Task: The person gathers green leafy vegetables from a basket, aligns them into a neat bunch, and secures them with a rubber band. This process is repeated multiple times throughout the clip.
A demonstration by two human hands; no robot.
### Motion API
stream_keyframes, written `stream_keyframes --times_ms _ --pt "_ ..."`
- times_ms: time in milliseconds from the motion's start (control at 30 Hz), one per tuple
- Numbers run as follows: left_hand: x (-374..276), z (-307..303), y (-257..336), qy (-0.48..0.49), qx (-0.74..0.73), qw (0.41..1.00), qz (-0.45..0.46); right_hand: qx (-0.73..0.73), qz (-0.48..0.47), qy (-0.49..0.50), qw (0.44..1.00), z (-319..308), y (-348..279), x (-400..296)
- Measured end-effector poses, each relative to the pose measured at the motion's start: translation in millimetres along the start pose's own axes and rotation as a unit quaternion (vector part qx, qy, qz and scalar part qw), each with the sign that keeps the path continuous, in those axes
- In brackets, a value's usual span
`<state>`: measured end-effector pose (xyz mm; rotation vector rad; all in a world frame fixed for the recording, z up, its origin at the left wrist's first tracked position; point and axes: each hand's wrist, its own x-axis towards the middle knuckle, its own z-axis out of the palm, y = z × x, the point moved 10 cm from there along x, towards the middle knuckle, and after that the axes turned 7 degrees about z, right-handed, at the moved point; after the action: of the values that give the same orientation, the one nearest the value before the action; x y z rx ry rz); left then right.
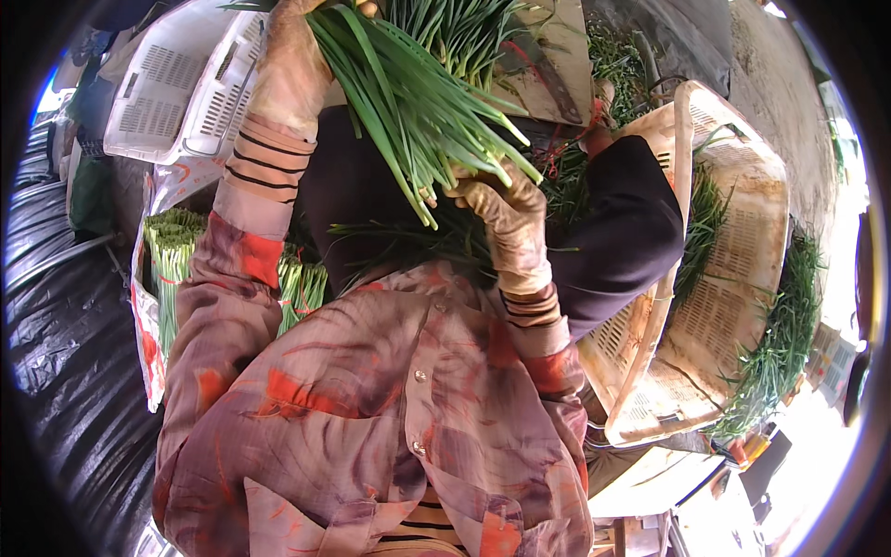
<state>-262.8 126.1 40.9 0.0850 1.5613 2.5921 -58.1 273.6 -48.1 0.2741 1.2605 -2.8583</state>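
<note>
My left hand (296, 49), in a stained pale glove, grips the leafy part of a bunch of garlic chives (418, 104) at the top; its fingertips are partly cut off by the picture's edge. The pale stem ends slant down to the right, over my lap. At those ends is my right hand (511, 202), gloved too, fingers curled close to the stems. Whether it pinches any stem cannot be made out. Loose green leaves (431, 240) lie on my lap below the bunch. Beyond it, more chives (452, 35) rest by a light board (567, 42).
To the right stands a dirty, pale plastic crate (738, 278) with chives (703, 216) inside. More greens (779, 348) lie past its far side. White crates (160, 76) are at upper left. Tied chive bundles (170, 271) stand below them, beside black plastic sheeting (76, 348).
</note>
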Motion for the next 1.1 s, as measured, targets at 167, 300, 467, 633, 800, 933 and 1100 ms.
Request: stream_keyframes --times_ms 167,300,467,633,800,933,1100 --pt "-6.8 2.1 -14.1 -0.009 -0.014 0.999 -0.035 -0.081 -0.053 0.056 0.994 3.6 -17.0 5.6" --pt "-2.0 -25.6 -14.3 0.005 0.000 1.000 -0.026 -0.110 0.015 0.115 0.987 -11.2 -12.2 -1.8" --pt "-7.1 -28.9 5.9 0.028 0.007 0.999 0.019 -0.264 0.036 0.145 0.953 -75.6 5.3 -32.3" --pt "-0.2 -18.7 21.7 -0.124 -0.144 0.982 -0.008 -0.766 0.138 0.002 0.628 -107.9 50.9 -46.7" --pt "-22.7 8.9 35.6 -0.187 -0.163 0.969 0.019 -0.432 -0.022 0.043 0.900 -64.6 -15.9 -28.1" --pt "-29.0 21.9 39.1 -0.242 -0.149 0.959 0.015 -0.188 -0.062 -0.047 0.979 7.4 -71.2 -18.3" --pt "-36.1 40.9 24.4 -0.301 -0.124 0.945 -0.028 -0.385 -0.145 -0.027 0.911 50.8 -88.4 -14.3"
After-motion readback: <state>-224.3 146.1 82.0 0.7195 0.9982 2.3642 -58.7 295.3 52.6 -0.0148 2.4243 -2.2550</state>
